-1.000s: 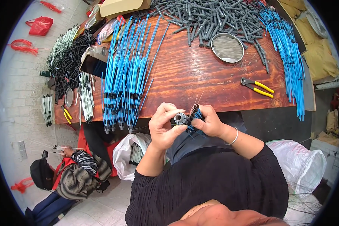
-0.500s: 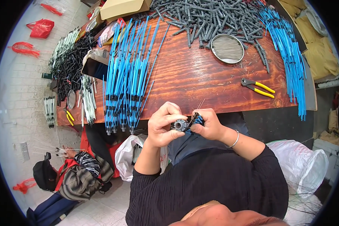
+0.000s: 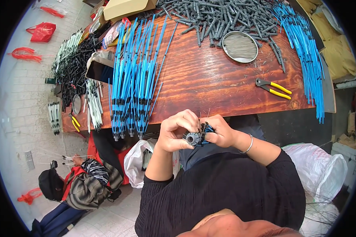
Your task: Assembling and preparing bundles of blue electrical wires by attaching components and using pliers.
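Observation:
Over the near table edge, my left hand (image 3: 175, 131) is closed on a grey plastic hub (image 3: 191, 139) with a round hole and a notched rim. Its thumb is under the hub, and its fingers curl over the top. My right hand (image 3: 222, 133) is closed on a small bunch of blue rods (image 3: 210, 128) with dark ends, right beside the hub. Thin wire (image 3: 208, 113) sticks up between the hands. The fingers partly hide where the rods and wire meet the hub.
Blue rod bundles (image 3: 134, 87) lie left on the wooden table (image 3: 201, 87), more blue rods (image 3: 304, 59) right. Grey plastic parts (image 3: 229, 17) are heaped behind a round tin of wires (image 3: 240, 47) and yellow-handled cutters (image 3: 273, 88). A co-worker (image 3: 87, 185) sits at the left.
My left fingers have shifted from the hub's side up over its top, by the wire. The hub is slightly lower and further right, closer to my right hand. The view has shifted slightly.

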